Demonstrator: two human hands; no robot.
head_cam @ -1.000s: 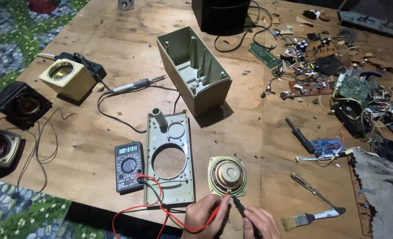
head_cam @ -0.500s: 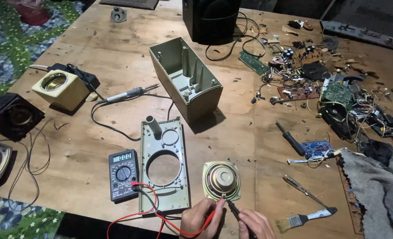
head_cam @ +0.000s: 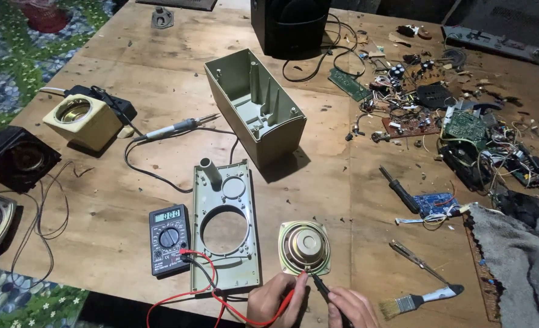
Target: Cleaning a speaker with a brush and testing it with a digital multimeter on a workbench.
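Note:
A round speaker driver [head_cam: 305, 248] lies magnet-up on the wooden table [head_cam: 160, 79]. My left hand [head_cam: 274, 299] holds a red test probe [head_cam: 295, 288] with its tip at the driver's near edge. My right hand [head_cam: 350, 307] holds a black test probe [head_cam: 319, 286], its tip also at that edge. Red and black leads [head_cam: 192, 267] run left to a black multimeter [head_cam: 169, 239] with a lit display. The leads cross a beige speaker front panel [head_cam: 225, 225] that has a large round hole.
An open beige speaker housing [head_cam: 254, 104] lies behind the panel. A soldering iron [head_cam: 173, 129] and small beige speaker box [head_cam: 81, 121] sit left. Circuit boards and wires [head_cam: 457, 130] crowd the right, with a screwdriver [head_cam: 397, 187], paintbrush [head_cam: 418, 300] and grey cloth [head_cam: 521, 261].
The view has shifted slightly, so everything sits a little lower and to the right. Both hands stay at the driver's near edge with the probes.

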